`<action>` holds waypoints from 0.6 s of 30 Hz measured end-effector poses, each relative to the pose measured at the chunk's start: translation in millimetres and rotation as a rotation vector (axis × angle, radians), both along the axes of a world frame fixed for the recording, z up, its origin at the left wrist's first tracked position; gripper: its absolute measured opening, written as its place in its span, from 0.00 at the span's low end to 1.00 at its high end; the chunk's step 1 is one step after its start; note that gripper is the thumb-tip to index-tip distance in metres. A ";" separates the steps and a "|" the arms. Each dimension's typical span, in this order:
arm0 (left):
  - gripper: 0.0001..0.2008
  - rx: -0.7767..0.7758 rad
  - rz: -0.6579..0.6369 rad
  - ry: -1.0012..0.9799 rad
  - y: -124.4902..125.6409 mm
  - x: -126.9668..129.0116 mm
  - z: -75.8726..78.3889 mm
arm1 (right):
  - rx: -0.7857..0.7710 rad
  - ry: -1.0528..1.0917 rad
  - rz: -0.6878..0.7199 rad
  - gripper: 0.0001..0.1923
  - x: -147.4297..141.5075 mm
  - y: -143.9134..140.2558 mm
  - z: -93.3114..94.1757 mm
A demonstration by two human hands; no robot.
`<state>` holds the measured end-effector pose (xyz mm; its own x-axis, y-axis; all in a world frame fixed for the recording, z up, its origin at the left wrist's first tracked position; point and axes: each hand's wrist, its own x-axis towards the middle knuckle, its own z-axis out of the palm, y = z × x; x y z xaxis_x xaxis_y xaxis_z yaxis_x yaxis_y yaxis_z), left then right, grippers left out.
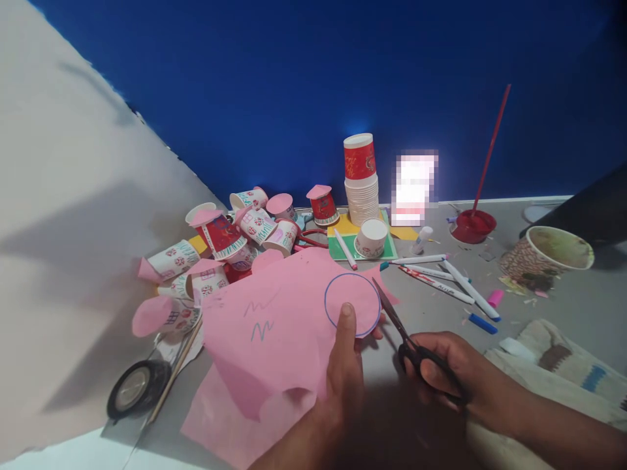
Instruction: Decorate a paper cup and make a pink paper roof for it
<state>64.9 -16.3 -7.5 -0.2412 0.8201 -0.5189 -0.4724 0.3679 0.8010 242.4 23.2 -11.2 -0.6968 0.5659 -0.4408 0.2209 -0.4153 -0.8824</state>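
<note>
Left hand (345, 369): fingers pinched on pink paper sheet (279, 326), thumb on top just below blue-pen circle (353, 305) drawn on sheet, other fingers hidden underneath. Sheet held up off grey worktop (431, 313), curling at lower edge; second pink sheet (220, 424) lying flat beneath. Blue squiggle marks on sheet, left of thumb.

Right hand (441, 369): fingers closed through black handles of scissors (396, 326). Blades pointing up and away from fingers, narrowly parted, tips right beside circle's right edge at paper's border. Cannot tell whether blades actually bite paper.

Beyond fingertips: stack of paper cups (361, 183) upright against blue wall (294, 78); single white cup (371, 237) on green/yellow card (343, 248); glue stick (421, 239). Heap of decorated cups w/ pink paper lids (225, 241) left of left hand, most tipped over. Tape roll (134, 388) and thin wooden stick (174, 378) far left, near worktop edge.

Right of scissors: several felt-tip markers (441, 277) scattered, loose blue cap (482, 323), pink eraser-like bit (496, 297). Red dish w/ red stick (473, 225) standing in it, near wall. Patterned paper bowl (543, 258) further right. Woven cloth (563, 365) just right of right wrist. Paper scraps around bowl.
</note>
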 end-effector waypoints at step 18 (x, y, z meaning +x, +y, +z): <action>0.32 0.107 -0.078 0.056 -2.3 5.7 19.4 | -0.034 0.083 -0.075 0.41 -1.9 -2.6 -5.6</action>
